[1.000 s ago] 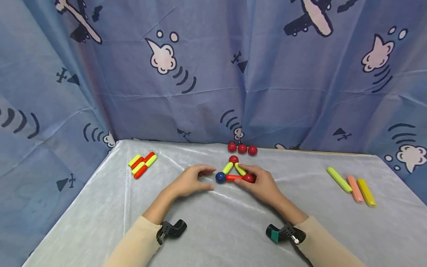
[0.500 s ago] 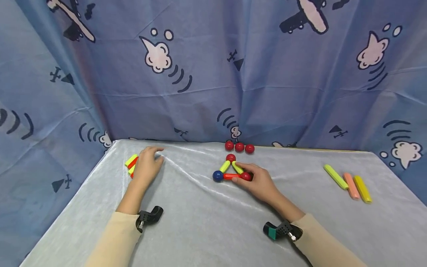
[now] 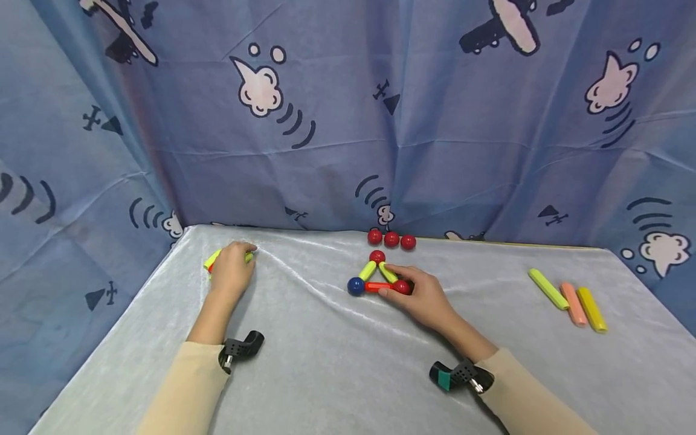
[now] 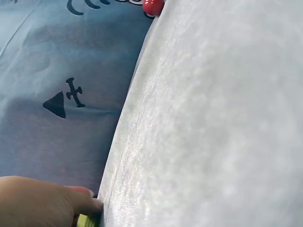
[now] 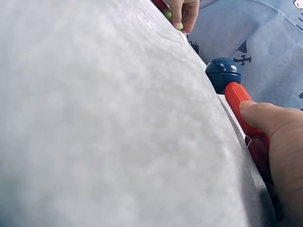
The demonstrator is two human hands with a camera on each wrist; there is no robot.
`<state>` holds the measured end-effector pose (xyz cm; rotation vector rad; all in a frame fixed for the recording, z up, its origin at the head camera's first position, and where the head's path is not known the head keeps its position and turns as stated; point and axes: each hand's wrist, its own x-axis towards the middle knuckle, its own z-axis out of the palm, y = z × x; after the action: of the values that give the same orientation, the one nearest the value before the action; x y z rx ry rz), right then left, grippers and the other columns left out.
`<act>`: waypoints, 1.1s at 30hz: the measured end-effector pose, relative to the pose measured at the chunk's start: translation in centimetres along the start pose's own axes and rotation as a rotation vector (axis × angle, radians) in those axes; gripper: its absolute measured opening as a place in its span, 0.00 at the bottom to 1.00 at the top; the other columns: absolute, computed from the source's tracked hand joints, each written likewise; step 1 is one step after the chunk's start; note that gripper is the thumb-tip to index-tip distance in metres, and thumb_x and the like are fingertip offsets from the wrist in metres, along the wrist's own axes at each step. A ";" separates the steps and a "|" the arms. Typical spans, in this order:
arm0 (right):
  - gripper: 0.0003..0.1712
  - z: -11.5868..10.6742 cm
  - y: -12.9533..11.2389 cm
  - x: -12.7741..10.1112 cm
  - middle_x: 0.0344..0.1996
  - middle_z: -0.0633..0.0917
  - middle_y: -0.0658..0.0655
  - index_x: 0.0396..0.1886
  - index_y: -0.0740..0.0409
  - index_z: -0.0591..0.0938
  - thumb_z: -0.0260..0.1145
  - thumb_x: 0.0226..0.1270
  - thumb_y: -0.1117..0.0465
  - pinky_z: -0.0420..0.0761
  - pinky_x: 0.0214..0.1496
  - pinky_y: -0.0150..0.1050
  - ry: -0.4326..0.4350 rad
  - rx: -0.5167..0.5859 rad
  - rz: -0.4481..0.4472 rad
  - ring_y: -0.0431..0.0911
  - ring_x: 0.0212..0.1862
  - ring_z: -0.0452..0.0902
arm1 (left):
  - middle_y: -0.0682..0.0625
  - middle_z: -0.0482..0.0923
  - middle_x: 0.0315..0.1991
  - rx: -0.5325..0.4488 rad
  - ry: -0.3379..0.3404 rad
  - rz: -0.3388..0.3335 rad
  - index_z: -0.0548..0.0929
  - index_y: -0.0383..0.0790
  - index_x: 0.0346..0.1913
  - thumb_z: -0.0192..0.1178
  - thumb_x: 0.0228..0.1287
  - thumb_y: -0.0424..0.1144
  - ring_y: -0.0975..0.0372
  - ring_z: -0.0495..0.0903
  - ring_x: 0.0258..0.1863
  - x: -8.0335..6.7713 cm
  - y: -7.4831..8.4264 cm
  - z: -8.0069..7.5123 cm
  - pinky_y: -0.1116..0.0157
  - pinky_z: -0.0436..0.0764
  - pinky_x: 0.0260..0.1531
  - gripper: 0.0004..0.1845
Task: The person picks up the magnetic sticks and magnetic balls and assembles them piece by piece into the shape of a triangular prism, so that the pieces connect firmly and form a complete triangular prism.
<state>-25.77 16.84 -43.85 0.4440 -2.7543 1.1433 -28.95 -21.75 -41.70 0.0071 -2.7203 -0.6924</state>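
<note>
At the left, my left hand (image 3: 231, 272) pinches a short yellow-green rod (image 3: 248, 257) in a group of short rods (image 3: 212, 260), covering most of them. The left wrist view shows the rod's end (image 4: 87, 221) under the thumb. My right hand (image 3: 421, 296) holds a flat triangle of rods and balls. Its thumb lies on the red rod (image 3: 378, 287) and its fingertips on the right yellow-green rod (image 3: 388, 273). Between them sits a red ball (image 3: 402, 287). The other corners are a blue ball (image 3: 356, 286) and a red ball (image 3: 377, 257); another yellow-green rod (image 3: 367, 270) joins them.
Three loose red balls (image 3: 391, 240) stand in a row behind the triangle. To the right lie a long yellow-green rod (image 3: 548, 289), a pink rod (image 3: 574, 304) and a yellow rod (image 3: 592, 309). A patterned blue curtain (image 3: 337, 121) hangs behind the grey cloth-covered table (image 3: 326, 374).
My left hand has moved from beside the triangle leftward to the short rods, where its fingers have closed on one. My right hand has stayed on the triangle.
</note>
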 end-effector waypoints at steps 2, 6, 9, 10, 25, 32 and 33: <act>0.34 -0.1 0.0 -0.1 0.60 0.85 0.57 0.66 0.47 0.81 0.77 0.59 0.48 0.79 0.66 0.54 -0.002 0.003 0.006 0.55 0.63 0.79 | 0.33 0.84 0.53 0.018 -0.013 -0.003 0.86 0.32 0.53 0.59 0.62 0.27 0.38 0.82 0.55 0.0 0.2 0.0 0.43 0.80 0.52 0.17; 0.35 0.0 -0.1 -0.1 0.60 0.84 0.57 0.66 0.48 0.81 0.77 0.59 0.47 0.79 0.66 0.54 -0.005 0.014 0.005 0.54 0.63 0.79 | 0.34 0.84 0.54 0.003 -0.022 -0.013 0.86 0.32 0.53 0.58 0.64 0.28 0.39 0.82 0.55 0.0 0.2 -0.2 0.43 0.80 0.52 0.16; 0.34 0.1 -0.1 0.0 0.60 0.85 0.57 0.65 0.48 0.81 0.77 0.59 0.48 0.79 0.65 0.54 -0.003 0.017 -0.013 0.54 0.63 0.79 | 0.34 0.84 0.55 -0.067 0.003 -0.003 0.85 0.32 0.56 0.58 0.66 0.28 0.41 0.82 0.58 0.1 0.2 -0.1 0.45 0.79 0.56 0.16; 0.34 0.1 0.0 0.0 0.60 0.85 0.57 0.65 0.49 0.81 0.77 0.59 0.48 0.79 0.65 0.54 -0.002 0.017 -0.021 0.54 0.63 0.80 | 0.35 0.84 0.55 -0.098 0.019 0.002 0.84 0.32 0.57 0.59 0.67 0.29 0.41 0.82 0.58 0.2 0.3 -0.1 0.45 0.79 0.57 0.16; 0.35 -0.2 -0.1 -0.2 0.61 0.84 0.58 0.66 0.50 0.81 0.77 0.59 0.49 0.78 0.67 0.54 -0.003 0.014 -0.006 0.55 0.64 0.79 | 0.35 0.71 0.58 -0.675 0.069 -0.155 0.79 0.37 0.64 0.43 0.81 0.33 0.67 0.84 0.38 0.5 -0.2 1.7 0.80 0.82 0.40 0.19; 0.34 -0.3 -0.3 -0.2 0.62 0.83 0.59 0.66 0.50 0.80 0.77 0.60 0.49 0.77 0.67 0.56 -0.017 0.006 0.005 0.56 0.64 0.78 | 0.35 0.66 0.60 -0.654 0.062 -0.145 0.74 0.40 0.69 0.35 0.82 0.33 0.65 0.76 0.34 0.5 -0.1 2.0 0.79 0.76 0.34 0.23; 0.34 -0.3 -0.3 -0.2 0.62 0.83 0.59 0.66 0.50 0.80 0.77 0.60 0.49 0.77 0.67 0.56 -0.019 0.002 0.010 0.56 0.64 0.78 | 0.36 0.66 0.61 -0.645 0.047 -0.142 0.72 0.40 0.71 0.36 0.80 0.32 0.62 0.76 0.39 0.5 -0.1 1.9 0.78 0.74 0.38 0.24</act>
<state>-25.50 16.87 -43.45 0.4441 -2.7745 1.1503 -30.01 -20.98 -43.20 0.0631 -2.3459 -1.5512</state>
